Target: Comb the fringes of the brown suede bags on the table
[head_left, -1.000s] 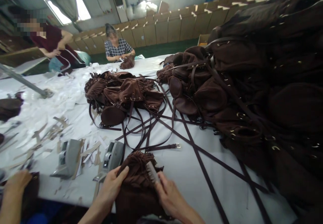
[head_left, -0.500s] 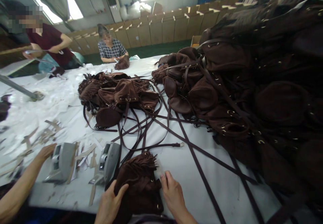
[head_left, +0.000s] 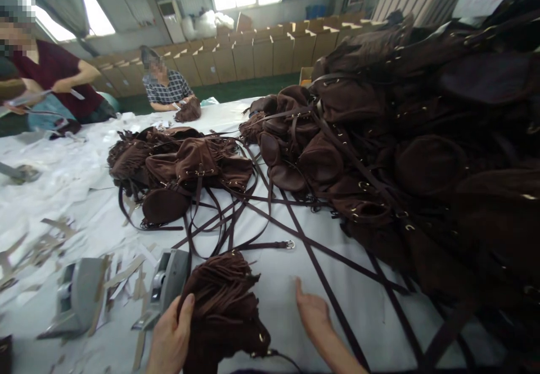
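My left hand (head_left: 171, 334) is closed on the left edge of a dark brown fringed bag (head_left: 225, 318), thumb on top and fingers beneath. The bag's fringe hangs over its upper part, and gold rings show at its lower right. To the right of the bag, apart from it, my right hand (head_left: 314, 313) is over the white table (head_left: 278, 289). Its forefinger points forward and its other fingers are curled; whatever they may pinch is too small or blurred to make out. A grey tape dispenser (head_left: 164, 284) stands just beyond my left hand.
Another tape dispenser (head_left: 78, 295) stands further left, among paper scraps (head_left: 126, 273). Brown bags (head_left: 198, 160) with long straps (head_left: 312, 239) lie ahead; a tall bag pile (head_left: 379, 138) fills the right. Two people (head_left: 169, 87) (head_left: 54, 76) work across the table, before cardboard boxes (head_left: 236, 59).
My right hand has moved right, away from the bag. My left hand has shifted the bag slightly left. Another person's arm has left the far-left dispenser. The whole view has turned a little right.
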### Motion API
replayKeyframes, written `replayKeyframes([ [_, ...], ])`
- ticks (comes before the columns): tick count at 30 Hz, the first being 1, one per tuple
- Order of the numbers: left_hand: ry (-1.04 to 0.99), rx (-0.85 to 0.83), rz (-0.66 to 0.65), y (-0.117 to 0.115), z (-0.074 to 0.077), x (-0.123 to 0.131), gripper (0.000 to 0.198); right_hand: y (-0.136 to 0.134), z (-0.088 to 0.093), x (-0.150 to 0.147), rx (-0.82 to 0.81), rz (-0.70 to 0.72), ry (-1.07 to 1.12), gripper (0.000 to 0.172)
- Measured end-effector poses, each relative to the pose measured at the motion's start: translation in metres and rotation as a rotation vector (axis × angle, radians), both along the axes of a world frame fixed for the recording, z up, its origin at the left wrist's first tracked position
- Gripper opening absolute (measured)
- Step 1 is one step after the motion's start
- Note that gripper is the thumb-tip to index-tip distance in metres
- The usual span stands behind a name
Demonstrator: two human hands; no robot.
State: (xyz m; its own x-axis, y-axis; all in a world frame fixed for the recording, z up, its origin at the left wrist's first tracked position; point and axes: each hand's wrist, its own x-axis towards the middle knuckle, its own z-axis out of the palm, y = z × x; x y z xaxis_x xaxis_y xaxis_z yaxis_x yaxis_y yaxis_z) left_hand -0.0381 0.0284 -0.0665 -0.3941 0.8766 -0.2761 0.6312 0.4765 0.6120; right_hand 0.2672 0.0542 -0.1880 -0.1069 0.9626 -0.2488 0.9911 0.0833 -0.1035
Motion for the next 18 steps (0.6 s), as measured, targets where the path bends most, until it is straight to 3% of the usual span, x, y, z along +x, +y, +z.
replayKeyframes([
  [2,0.012,-0.015,0.001,0.004,0.002,-0.008,0.042,0.005,0.013,0.024,0.019,-0.087,-0.140,0.059],
  [3,0.007,-0.013,-0.009,0.007,0.002,-0.007,0.041,0.006,0.024,0.020,0.054,-0.075,-0.140,0.062],
  [5,-0.014,-0.002,-0.030,0.011,0.001,0.002,0.041,0.001,0.047,-0.016,0.159,0.078,0.012,0.067],
  [7,-0.037,0.012,-0.047,0.013,0.001,0.016,0.042,-0.007,0.063,-0.072,0.262,0.335,0.248,0.068],
  [8,-0.048,0.023,-0.047,0.013,0.002,0.022,0.042,-0.011,0.065,-0.097,0.293,0.437,0.319,0.069],
  [10,-0.086,0.045,-0.033,0.012,0.005,0.027,0.042,-0.013,0.057,-0.122,0.254,0.493,0.318,0.070],
  [12,-0.116,0.056,0.024,0.008,0.009,0.018,0.042,-0.009,0.037,-0.105,0.110,0.389,0.181,0.066],
  [15,-0.168,0.021,0.170,0.002,0.007,-0.010,0.046,0.002,0.012,-0.033,-0.051,0.159,-0.031,0.059],
  [18,-0.296,-0.037,0.303,-0.002,-0.002,-0.030,0.050,0.005,0.019,0.007,0.019,0.038,-0.100,0.064],
])
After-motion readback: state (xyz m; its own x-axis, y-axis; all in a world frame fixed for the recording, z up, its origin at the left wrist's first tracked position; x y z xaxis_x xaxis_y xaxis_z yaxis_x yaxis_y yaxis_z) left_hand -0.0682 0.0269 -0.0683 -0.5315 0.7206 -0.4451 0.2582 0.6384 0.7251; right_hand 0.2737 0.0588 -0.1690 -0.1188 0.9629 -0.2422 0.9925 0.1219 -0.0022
